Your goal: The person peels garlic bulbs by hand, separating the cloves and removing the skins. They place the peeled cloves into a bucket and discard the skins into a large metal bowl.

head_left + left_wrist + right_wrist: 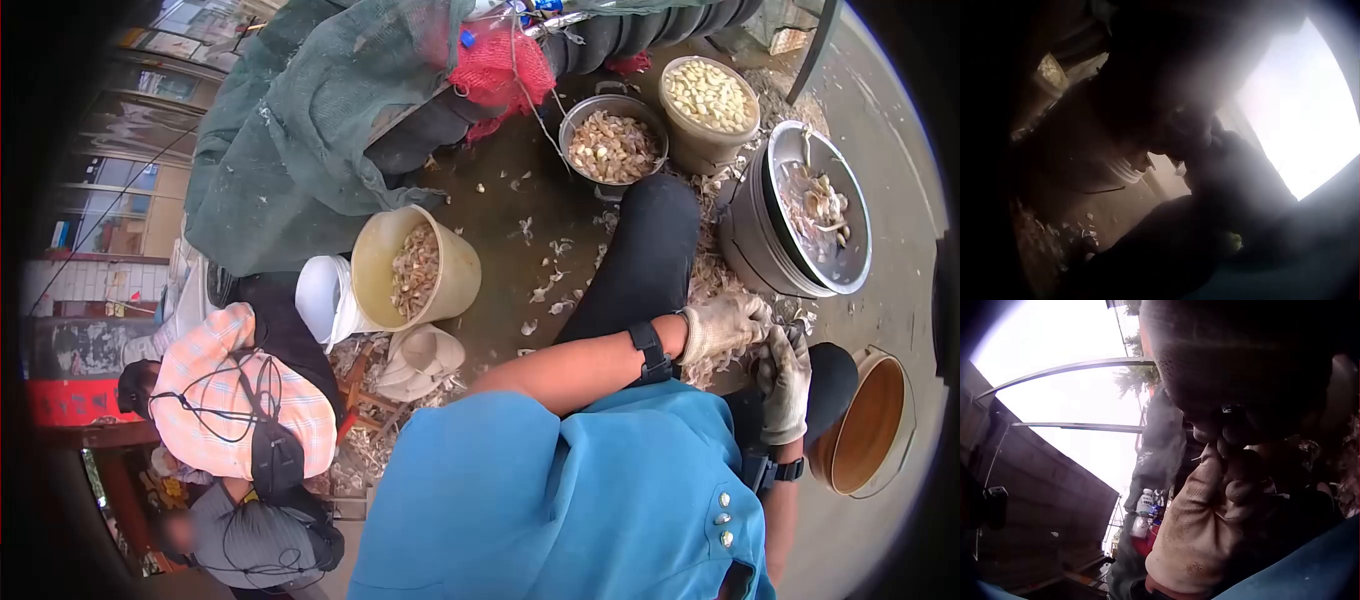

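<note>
left hand point(728, 327) and right hand point(787, 385) together, can't tell what's clamped; garlic point(825, 208) sits in basin point(848, 262) ahead of grip, clumsy gloves point(1194, 534) could drop pieces into peelings point(705, 278) alongside.

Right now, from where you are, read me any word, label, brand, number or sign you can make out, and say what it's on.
No text reads clearly in any view.
Red banner, left side of the head view: characters show, too blurred to read.
White-capped bottle, right wrist view: marks on its label, too small to read.
Left wrist view: too dark to make out any text.
</note>
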The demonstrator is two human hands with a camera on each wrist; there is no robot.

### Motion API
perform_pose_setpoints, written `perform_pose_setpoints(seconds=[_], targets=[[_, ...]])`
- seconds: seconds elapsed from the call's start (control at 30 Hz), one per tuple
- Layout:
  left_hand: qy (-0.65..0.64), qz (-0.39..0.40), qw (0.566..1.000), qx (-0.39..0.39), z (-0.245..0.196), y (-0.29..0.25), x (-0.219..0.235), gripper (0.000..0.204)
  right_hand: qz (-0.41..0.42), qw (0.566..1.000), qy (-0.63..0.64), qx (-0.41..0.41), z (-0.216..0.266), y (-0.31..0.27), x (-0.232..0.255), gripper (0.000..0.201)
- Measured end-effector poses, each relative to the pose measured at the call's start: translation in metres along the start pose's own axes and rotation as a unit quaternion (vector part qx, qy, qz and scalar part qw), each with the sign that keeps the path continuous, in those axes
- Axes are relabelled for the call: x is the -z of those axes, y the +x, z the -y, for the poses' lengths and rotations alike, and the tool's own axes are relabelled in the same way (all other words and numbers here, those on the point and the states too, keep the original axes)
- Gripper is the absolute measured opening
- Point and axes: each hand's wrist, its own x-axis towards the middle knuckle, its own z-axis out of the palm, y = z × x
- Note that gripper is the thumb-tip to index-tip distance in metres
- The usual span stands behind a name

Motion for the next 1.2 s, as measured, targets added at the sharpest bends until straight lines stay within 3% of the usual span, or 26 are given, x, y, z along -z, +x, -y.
perform_pose_setpoints(seconds=[0.03, 0.07, 0.1, 0.17, 0.2, 0.23, 0.3, 0.33, 0.43, 0.53, 0.67, 0.77, 0.87, 0.97, 1.03, 1.17, 1.2], targets=[[0.175, -0.052, 0.97, -0.158, 0.017, 0.022, -0.001, 0.024, -0.011, 1.0, -0.003, 0.007, 0.004, 0.0, 0.005, 0.012], [0.342, -0.104, 0.883, -0.304, 0.023, 0.034, -0.004, 0.02, -0.023, 1.0, -0.006, 0.014, 0.008, -0.001, 0.01, 0.011], [0.359, -0.116, 0.877, -0.296, 0.027, 0.012, 0.022, 0.02, -0.005, 1.0, 0.007, 0.02, -0.005, 0.005, -0.02, 0.011], [0.31, -0.106, 0.905, -0.273, 0.027, 0.013, 0.015, 0.016, -0.004, 1.0, -0.008, 0.027, -0.001, -0.001, -0.018, 0.01], [0.363, -0.092, 0.877, -0.301, 0.028, 0.014, 0.015, 0.015, -0.013, 1.0, 0.002, 0.015, -0.002, -0.002, -0.018, 0.01], [0.36, -0.097, 0.877, -0.303, 0.029, 0.013, 0.017, 0.015, -0.009, 1.0, -0.004, 0.015, -0.001, -0.003, -0.019, 0.01], [0.648, -0.127, 0.665, -0.349, 0.029, 0.011, 0.02, 0.015, -0.003, 1.0, 0.005, 0.022, 0.002, -0.003, -0.021, 0.009], [0.656, -0.172, 0.6, -0.425, 0.029, 0.005, 0.021, 0.015, 0.004, 1.0, 0.006, 0.023, 0.001, -0.004, -0.021, 0.01], [0.592, -0.214, 0.607, -0.485, 0.036, 0.008, 0.025, 0.014, 0.026, 0.999, -0.003, 0.022, 0.004, -0.004, -0.027, 0.01], [0.645, -0.222, 0.598, -0.421, 0.037, 0.01, 0.021, 0.012, 0.008, 0.999, -0.016, 0.034, 0.007, -0.005, -0.035, 0.01], [0.628, -0.23, 0.606, -0.43, 0.033, 0.006, 0.024, 0.01, -0.03, 0.999, -0.031, 0.019, 0.014, -0.009, -0.052, 0.009], [0.601, -0.211, 0.638, -0.432, 0.027, -0.004, 0.028, 0.011, -0.062, 0.997, -0.041, 0.018, 0.015, -0.008, -0.058, 0.01], [0.582, -0.22, 0.635, -0.457, 0.034, 0.004, 0.032, 0.011, -0.033, 0.998, -0.05, 0.03, 0.011, -0.005, -0.05, 0.016], [0.545, -0.21, 0.659, -0.474, 0.033, 0.003, 0.035, 0.012, -0.005, 0.998, -0.041, 0.036, 0.009, -0.002, -0.047, 0.026], [0.501, -0.196, 0.699, -0.471, 0.029, -0.004, 0.036, 0.013, 0.008, 0.999, -0.031, 0.009, 0.009, -0.001, -0.045, 0.032], [0.512, -0.19, 0.681, -0.487, 0.03, -0.009, 0.041, 0.011, 0.029, 0.999, -0.028, 0.009, 0.0, 0.004, -0.039, 0.03], [0.418, -0.167, 0.759, -0.471, 0.03, -0.011, 0.038, 0.01, 0.053, 0.998, -0.021, 0.009, -0.005, 0.007, -0.037, 0.029]])
